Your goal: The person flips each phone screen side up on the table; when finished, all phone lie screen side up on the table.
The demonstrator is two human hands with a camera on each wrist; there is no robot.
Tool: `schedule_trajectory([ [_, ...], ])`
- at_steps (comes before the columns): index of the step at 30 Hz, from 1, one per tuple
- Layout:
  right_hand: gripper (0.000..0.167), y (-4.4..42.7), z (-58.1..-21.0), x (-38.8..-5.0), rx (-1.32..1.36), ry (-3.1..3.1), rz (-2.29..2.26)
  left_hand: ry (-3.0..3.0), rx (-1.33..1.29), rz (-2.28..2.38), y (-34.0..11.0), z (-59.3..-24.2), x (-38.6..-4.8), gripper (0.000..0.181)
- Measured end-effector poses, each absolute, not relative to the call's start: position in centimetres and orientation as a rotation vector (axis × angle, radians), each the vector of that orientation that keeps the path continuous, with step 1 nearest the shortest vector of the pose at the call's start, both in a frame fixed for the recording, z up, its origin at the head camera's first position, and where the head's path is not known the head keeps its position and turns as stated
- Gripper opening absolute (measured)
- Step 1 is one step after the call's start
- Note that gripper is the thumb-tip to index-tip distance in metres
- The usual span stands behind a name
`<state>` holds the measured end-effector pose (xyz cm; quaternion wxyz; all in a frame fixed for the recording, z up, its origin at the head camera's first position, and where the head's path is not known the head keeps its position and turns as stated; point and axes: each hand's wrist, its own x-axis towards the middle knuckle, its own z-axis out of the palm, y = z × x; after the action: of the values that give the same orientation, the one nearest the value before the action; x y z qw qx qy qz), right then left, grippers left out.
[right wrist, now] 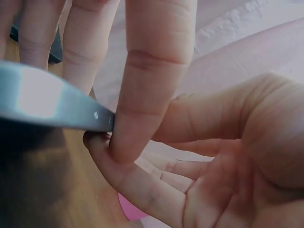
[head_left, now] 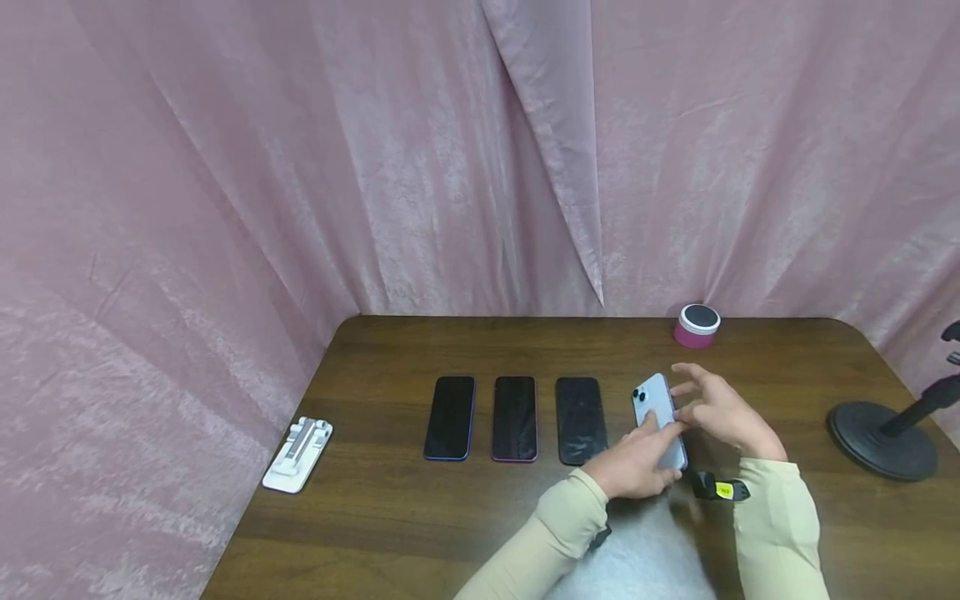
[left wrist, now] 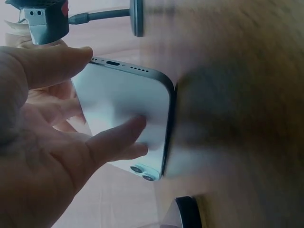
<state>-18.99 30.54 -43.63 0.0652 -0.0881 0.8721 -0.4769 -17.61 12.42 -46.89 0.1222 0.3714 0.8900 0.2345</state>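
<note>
Both hands are at a light-blue smartphone (head_left: pixel 655 402), whose camera back faces up, right of the middle of the table. My left hand (head_left: pixel 637 461) grips it near its lower end; in the left wrist view, fingers lie over the back and the thumb touches the edge with the charging port. From the other side, my right hand (head_left: pixel 726 414) pinches the phone's right edge. The phone (left wrist: pixel 126 99) looks tilted, its right side raised off the wood. Close up, the phone's edge (right wrist: pixel 47 97) meets the fingertips; which hand each finger belongs to there is hard to tell.
Dark-screened phones, one blue-edged (head_left: pixel 450 418), one pink-edged (head_left: pixel 514 419), one black (head_left: pixel 581 421), lie in a row to the left. A white device (head_left: pixel 297 455) is at the left edge. A pink jar (head_left: pixel 696 327) stands behind, and a round black stand base (head_left: pixel 881 442) is right.
</note>
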Motion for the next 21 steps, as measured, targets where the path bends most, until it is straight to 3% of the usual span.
schedule_trajectory([
  [10,0.068,29.9,-43.6,-19.1,-0.245,2.559,-1.565,2.633,1.045,0.727,12.2,-46.5,-17.8,0.065],
  [21,0.055,29.7,-44.6,-19.6,-0.236,2.346,-1.703,2.681,0.933,0.830,12.3,-46.1,-17.5,0.063],
])
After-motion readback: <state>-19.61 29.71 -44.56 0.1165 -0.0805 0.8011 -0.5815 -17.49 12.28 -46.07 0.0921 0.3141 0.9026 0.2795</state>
